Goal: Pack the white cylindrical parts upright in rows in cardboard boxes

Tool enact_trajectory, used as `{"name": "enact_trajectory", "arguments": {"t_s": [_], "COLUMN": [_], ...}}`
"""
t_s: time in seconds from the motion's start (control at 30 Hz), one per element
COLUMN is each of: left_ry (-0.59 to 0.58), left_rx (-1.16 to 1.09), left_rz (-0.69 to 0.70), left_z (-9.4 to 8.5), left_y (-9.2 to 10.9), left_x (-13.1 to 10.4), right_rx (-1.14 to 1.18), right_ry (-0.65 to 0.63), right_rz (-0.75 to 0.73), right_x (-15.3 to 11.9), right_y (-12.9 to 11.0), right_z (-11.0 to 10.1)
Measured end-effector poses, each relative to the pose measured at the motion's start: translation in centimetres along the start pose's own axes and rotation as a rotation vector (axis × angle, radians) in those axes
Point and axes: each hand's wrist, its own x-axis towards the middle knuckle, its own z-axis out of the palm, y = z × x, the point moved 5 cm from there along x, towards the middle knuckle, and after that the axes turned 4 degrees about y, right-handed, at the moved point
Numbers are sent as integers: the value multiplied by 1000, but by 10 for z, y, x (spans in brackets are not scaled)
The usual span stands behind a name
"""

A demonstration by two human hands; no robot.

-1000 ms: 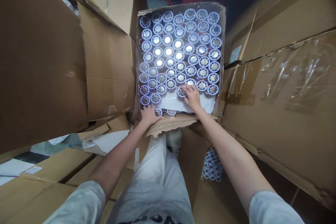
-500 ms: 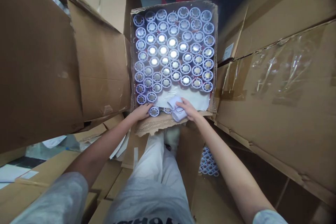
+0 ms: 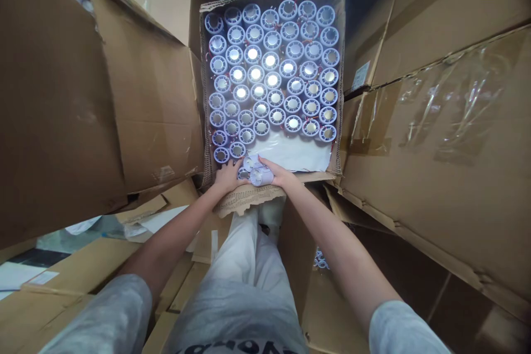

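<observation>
An open cardboard box (image 3: 342, 88) holds rows of upright pale-purple cylinders (image 3: 272, 80) with silvery round centres. A white sheet (image 3: 298, 152) shows at its near right. My right hand (image 3: 276, 171) grips pale-purple cylinders (image 3: 261, 176) at the near edge, one of them tilted. My left hand (image 3: 229, 176) is at the near left corner, its fingers against a cylinder beside the held ones; how firmly it grips is hidden.
Large cartons stand close on the left (image 3: 157, 110) and right (image 3: 448, 121). A torn cardboard flap (image 3: 244, 199) hangs over my legs. More cylinders (image 3: 320, 259) show low at the right, behind my forearm.
My right hand has moved left with the cylinders, bringing them next to my left hand. My left hand has shifted slightly right. The view has moved a little.
</observation>
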Motion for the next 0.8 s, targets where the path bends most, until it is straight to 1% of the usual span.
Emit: {"name": "enact_trajectory", "arguments": {"t_s": [0.1, 0.23, 0.3, 0.4, 0.47, 0.6, 0.7, 0.8], "left_ry": [5, 44, 27, -64, -95, -55, -20, 11], "left_rx": [-1, 14, 38, 85, 102, 51, 51, 142], "left_rz": [4, -18, 44, 198, 259, 318, 300, 187], "left_z": [0, 1, 2, 5, 4, -2, -3, -1], "left_y": [5, 1, -2, -6, -10, -15, -11, -5], "left_x": [0, 1, 4, 7, 7, 5, 4, 5], "right_rx": [34, 31, 31, 68, 113, 200, 232, 241], "right_ry": [10, 59, 50, -9, -30, -36, 32, 67], "right_rz": [-23, -6, 18, 52, 44, -11, 25, 58], "right_x": [0, 1, 2, 4, 5, 2, 2, 5], "right_y": [1, 2, 3, 6, 8, 6, 7, 8], "right_z": [3, 8, 10, 13, 13, 10, 7, 8]}}
